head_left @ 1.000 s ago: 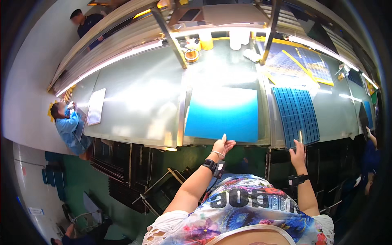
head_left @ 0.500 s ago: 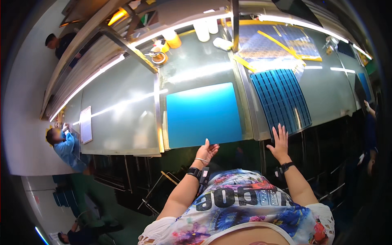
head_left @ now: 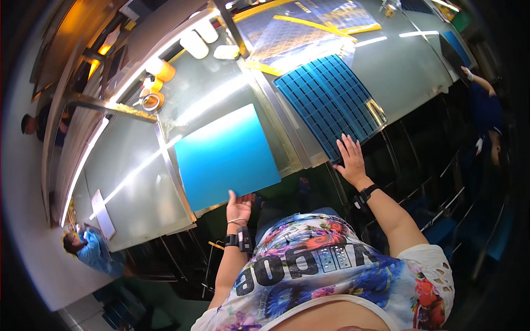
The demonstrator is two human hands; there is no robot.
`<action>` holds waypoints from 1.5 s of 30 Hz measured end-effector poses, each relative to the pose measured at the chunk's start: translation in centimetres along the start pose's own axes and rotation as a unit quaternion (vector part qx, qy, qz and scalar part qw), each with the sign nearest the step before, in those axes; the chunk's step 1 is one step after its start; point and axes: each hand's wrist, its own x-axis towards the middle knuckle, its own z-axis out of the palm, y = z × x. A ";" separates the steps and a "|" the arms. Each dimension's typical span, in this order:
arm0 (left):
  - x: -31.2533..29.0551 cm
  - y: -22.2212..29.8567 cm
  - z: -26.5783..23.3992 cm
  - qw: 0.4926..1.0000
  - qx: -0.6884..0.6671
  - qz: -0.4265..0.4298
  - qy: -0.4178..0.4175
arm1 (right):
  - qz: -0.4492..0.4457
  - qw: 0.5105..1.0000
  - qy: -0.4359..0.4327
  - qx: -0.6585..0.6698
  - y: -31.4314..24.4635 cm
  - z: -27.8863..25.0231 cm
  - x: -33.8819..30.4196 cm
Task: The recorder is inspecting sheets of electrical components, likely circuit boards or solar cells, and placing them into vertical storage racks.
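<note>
A smooth bright-blue rectangular sheet (head_left: pixel 226 154) lies on the grey-green table in front of me, its near side at the table's front edge. My left hand (head_left: pixel 239 208) is closed on that near edge, thumb on top, with fingertips partly hidden below it. To the right lies a blue sheet with a dark grid pattern (head_left: pixel 331 99), slanted on the tabletop. My right hand (head_left: pixel 350 160) rests with spread fingers at the near left corner of the grid sheet. It looks flat against it, not wrapped round it.
A metal post (head_left: pixel 229 27) and lit tubes run along the back. Tape rolls (head_left: pixel 153 101) and white containers (head_left: pixel 194 44) stand behind the blue sheet. Yellow-taped clear film (head_left: pixel 309 33) covers the far right. People work at the left (head_left: pixel 96 251) and right (head_left: pixel 486 110).
The view has turned, so the table appears tilted. The smooth blue sheet has shifted slightly left against the table rail, and my left hand's fingers have gone to its edge.
</note>
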 end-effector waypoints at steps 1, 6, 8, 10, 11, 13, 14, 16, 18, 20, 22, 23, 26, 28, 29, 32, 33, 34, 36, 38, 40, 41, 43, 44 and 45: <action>0.9 0.8 -0.8 0.999 -0.032 0.010 -0.006 | 0.010 1.000 0.006 -0.002 -0.2 0.0 0.0; 2.6 9.2 -4.0 0.983 0.138 0.088 0.088 | 0.009 0.999 0.034 -0.012 -0.1 0.9 0.3; 0.3 10.8 -0.4 0.962 0.183 0.182 0.090 | 0.011 0.999 0.028 -0.019 0.3 1.1 0.1; -3.6 11.9 3.7 0.912 0.203 0.333 0.125 | 0.019 0.999 0.027 -0.013 0.6 0.8 -0.2; -5.5 13.6 3.0 0.873 0.232 0.412 0.119 | 0.011 1.000 0.022 0.001 0.1 0.5 0.0; -8.2 15.2 4.3 0.745 0.399 0.512 0.154 | 0.004 1.000 0.011 0.003 -0.2 -0.2 0.1; -9.7 16.5 4.2 0.570 0.589 0.531 0.215 | -0.020 1.000 -0.003 0.007 -0.6 -0.4 0.3; -9.7 15.6 4.7 0.504 0.640 0.558 0.159 | -0.050 0.998 -0.019 0.020 -0.9 -0.3 0.4; -9.4 12.0 7.4 0.431 0.665 0.610 0.009 | -0.062 0.998 -0.009 0.004 -0.5 0.5 0.6; -7.9 9.0 6.5 0.315 0.754 0.574 -0.042 | -0.074 0.997 0.002 -0.011 -0.6 0.5 1.1; -5.3 6.5 3.5 0.214 0.813 0.538 -0.061 | -0.079 0.997 0.005 -0.016 -0.8 0.8 1.2; -4.6 5.1 2.7 0.242 0.802 0.542 -0.069 | -0.079 0.997 0.007 -0.021 -0.7 0.8 1.2; -2.6 2.8 0.2 0.267 0.819 0.504 -0.063 | -0.079 0.997 0.001 0.002 -1.2 -0.4 1.3; -1.6 1.8 -1.1 0.275 0.833 0.476 -0.063 | -0.079 0.997 -0.011 0.007 -1.1 -0.8 1.1; -1.3 1.4 -1.8 0.285 0.836 0.465 -0.060 | -0.084 0.996 -0.020 0.009 -1.1 -1.2 1.0; -1.7 1.2 -1.3 0.285 0.846 0.449 -0.042 | -0.077 0.996 -0.039 0.014 -1.0 -1.7 1.1; -1.9 1.1 -1.3 0.289 0.848 0.441 -0.042 | -0.078 0.996 -0.050 0.008 -1.0 -1.7 1.2; -2.0 1.0 -1.3 0.294 0.850 0.434 -0.042 | -0.081 0.995 -0.060 0.008 -1.1 -1.8 1.2; -2.7 1.1 -0.7 0.302 0.854 0.421 -0.037 | -0.086 0.993 -0.077 0.006 -1.3 -2.2 1.3; -3.6 1.6 0.2 0.291 0.871 0.392 -0.046 | -0.091 0.992 -0.084 0.013 -1.0 -2.2 1.1; -3.7 2.9 0.3 0.315 0.862 0.394 -0.049 | -0.061 0.996 -0.007 0.061 -1.0 -3.9 1.4; -3.8 3.6 0.3 0.334 0.853 0.395 -0.069 | -0.027 0.991 0.085 0.096 -0.4 -4.2 1.5; -3.7 4.4 1.3 0.337 0.836 0.430 -0.049 | 0.187 0.931 0.235 0.205 5.3 -1.2 -0.7; -3.3 4.9 1.4 0.352 0.821 0.446 -0.055 | 0.373 0.832 0.180 0.368 8.7 0.6 -2.0; -3.1 5.6 1.3 0.365 0.807 0.460 -0.057 | 0.516 0.699 0.030 0.494 9.4 0.1 -1.8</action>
